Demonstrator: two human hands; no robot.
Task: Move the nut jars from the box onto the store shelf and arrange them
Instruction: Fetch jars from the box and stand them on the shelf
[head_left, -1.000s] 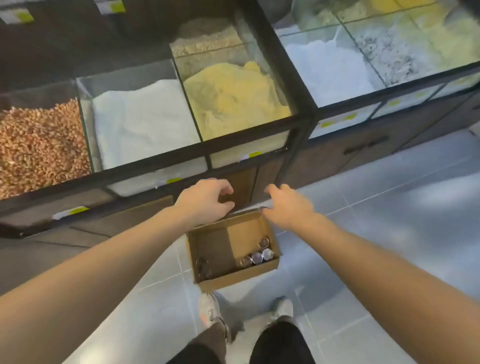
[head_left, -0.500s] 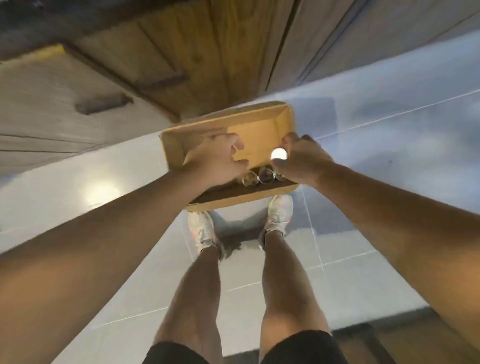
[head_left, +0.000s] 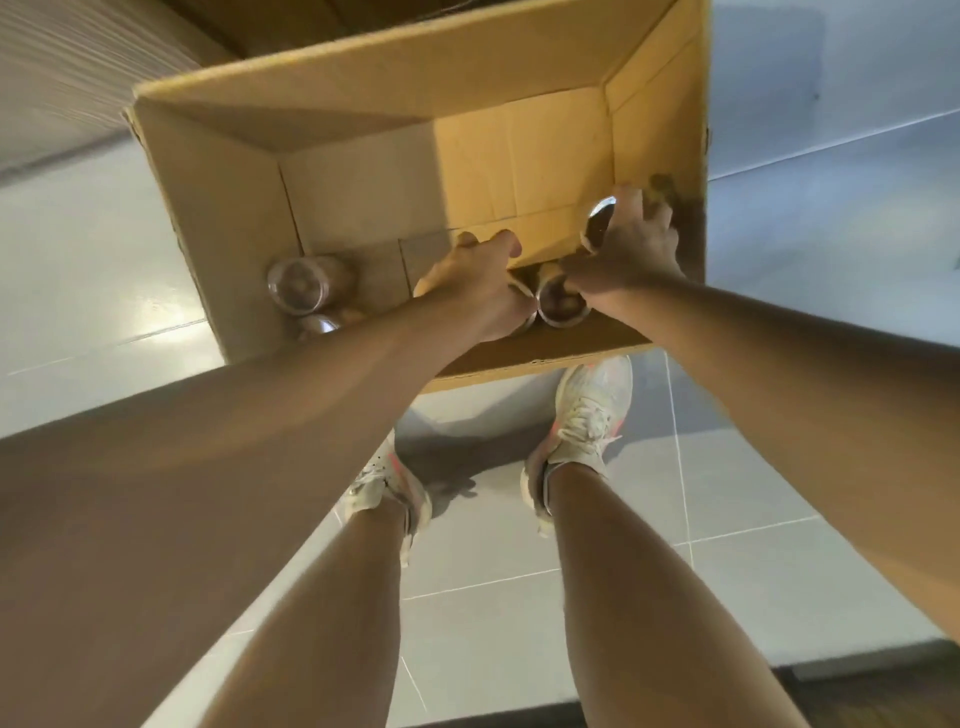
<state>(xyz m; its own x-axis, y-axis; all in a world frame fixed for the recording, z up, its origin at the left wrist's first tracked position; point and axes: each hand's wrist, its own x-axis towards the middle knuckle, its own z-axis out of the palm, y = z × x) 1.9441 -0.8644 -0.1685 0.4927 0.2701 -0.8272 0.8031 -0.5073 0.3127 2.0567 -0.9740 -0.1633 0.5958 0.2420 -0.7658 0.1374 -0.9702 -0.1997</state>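
An open cardboard box (head_left: 223, 208) stands on the floor in front of my feet. Both my hands are down inside it. My left hand (head_left: 475, 283) curls over a nut jar (head_left: 525, 316) that is mostly hidden under it. My right hand (head_left: 631, 252) grips another nut jar (head_left: 600, 221), tilted so that its shiny lid faces left. A third jar (head_left: 560, 304) stands between my two hands, its lid up. Two more clear jars (head_left: 298, 283) sit in the box's near left corner.
The box sits on pale grey floor tiles (head_left: 831, 260), close against wooden cabinet fronts (head_left: 78, 52) at the top left. My two feet in white sneakers (head_left: 587, 415) stand just behind the box. A dark floor strip (head_left: 883, 691) shows at the bottom right.
I have bent down much closer to the box, which now fills the upper view. Both hands went deeper into it and closed on jars; the bulk bins have left the view.
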